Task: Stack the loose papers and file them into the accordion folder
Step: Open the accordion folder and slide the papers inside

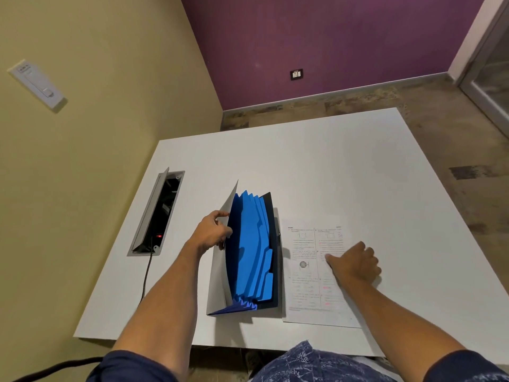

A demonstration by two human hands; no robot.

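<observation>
At the centre of the frame, one accordion folder lies spread open on the white surface, its blue tabbed dividers fanned out — I count about six of them, though the overlap makes it hard to be sure. And the left hand has the folder's pale grey front flap pinched at its edge, fingers curled round it, pulling it open to the left. Just right of the folder, touching its dark back cover, sits the stack of printed papers; only one top sheet shows, so how many lie under it I can't tell. The right hand rests flat on that sheet, fingers loosely bent, holding nothing. Over at left of centre, one open cable box is set into the surface.
</observation>
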